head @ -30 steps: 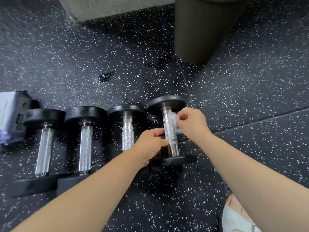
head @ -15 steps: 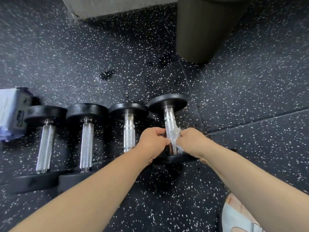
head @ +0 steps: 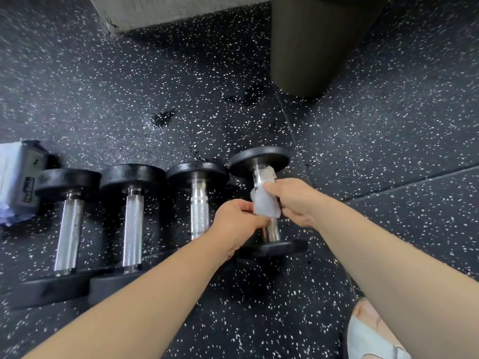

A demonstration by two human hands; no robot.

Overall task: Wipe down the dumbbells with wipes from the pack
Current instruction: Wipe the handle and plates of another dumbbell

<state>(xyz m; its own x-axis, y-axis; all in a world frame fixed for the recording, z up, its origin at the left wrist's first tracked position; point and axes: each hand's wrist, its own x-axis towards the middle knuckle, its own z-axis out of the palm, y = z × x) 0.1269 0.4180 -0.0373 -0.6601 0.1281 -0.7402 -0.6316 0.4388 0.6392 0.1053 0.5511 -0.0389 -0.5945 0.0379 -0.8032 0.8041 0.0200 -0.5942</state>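
Several black dumbbells with chrome handles lie side by side on the speckled rubber floor. The rightmost dumbbell (head: 259, 159) has a white wipe (head: 265, 203) wrapped round the upper part of its handle. My right hand (head: 295, 200) grips the wipe against the handle. My left hand (head: 238, 221) holds the same handle lower down, from the left. The third dumbbell (head: 198, 172) lies just left of my left hand. The wipes pack (head: 15, 182) lies at the far left edge, a white wipe showing on its top.
A dark round bin (head: 318, 42) stands on the floor behind the dumbbells at upper right. A concrete block (head: 166, 9) sits at the top. Two more dumbbells (head: 132, 177) lie at the left. A light shoe (head: 370, 335) shows at the bottom right.
My right hand has slid the wipe back up the handle from near the lower plate toward the far plate. My left hand has stayed on the handle.
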